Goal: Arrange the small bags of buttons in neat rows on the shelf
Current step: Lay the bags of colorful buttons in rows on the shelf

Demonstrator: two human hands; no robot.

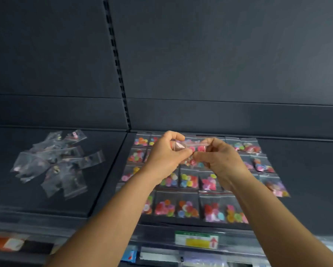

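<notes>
Both hands pinch one small bag of buttons above the rows on the dark shelf.

The left hand (166, 151) and the right hand (218, 158) meet over the shelf (306, 170), fingers and thumbs curled onto the two ends of a clear bag of buttons (190, 146), which they hold level in the air. Directly under the held bag lie the rows of bags (188, 193), flat and close together, with bright mixed buttons inside. Well to the left of the held bag, past the shelf's seam, a loose pile of bags (56, 162) lies jumbled. Below the rows, on the shelf's front edge, sits a price label (196, 239).
</notes>
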